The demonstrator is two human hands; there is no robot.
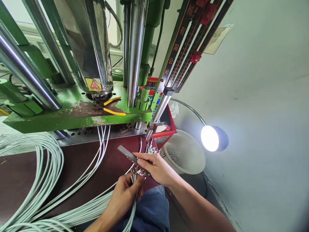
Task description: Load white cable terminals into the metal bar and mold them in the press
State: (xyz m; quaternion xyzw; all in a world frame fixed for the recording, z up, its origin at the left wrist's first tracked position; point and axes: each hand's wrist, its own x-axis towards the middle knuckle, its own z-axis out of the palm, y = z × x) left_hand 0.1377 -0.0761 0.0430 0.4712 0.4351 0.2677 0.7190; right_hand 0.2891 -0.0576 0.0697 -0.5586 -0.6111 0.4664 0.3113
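My right hand point(156, 167) grips a flat metal bar point(125, 152) with small fittings along its edge, thumb on top. The bar slants down to the right, and its lower end is partly hidden by my fingers. Just below it, my left hand point(123, 193) is closed around several thin white cables point(132, 206), with their metal-tipped ends up against the bar. Other white cable ends point(151, 149) lie beyond my right hand. A large bundle of looped white cables point(51, 158) covers the left of the dark red table point(79, 161).
A green press machine point(116, 119) with steel columns stands ahead; yellow-handled pliers point(113, 111) lie on its plate. Several cables run from beneath the plate. At right are a red control box point(170, 125), a white bucket point(193, 158) with small scraps, and a lit lamp point(209, 138) near the wall.
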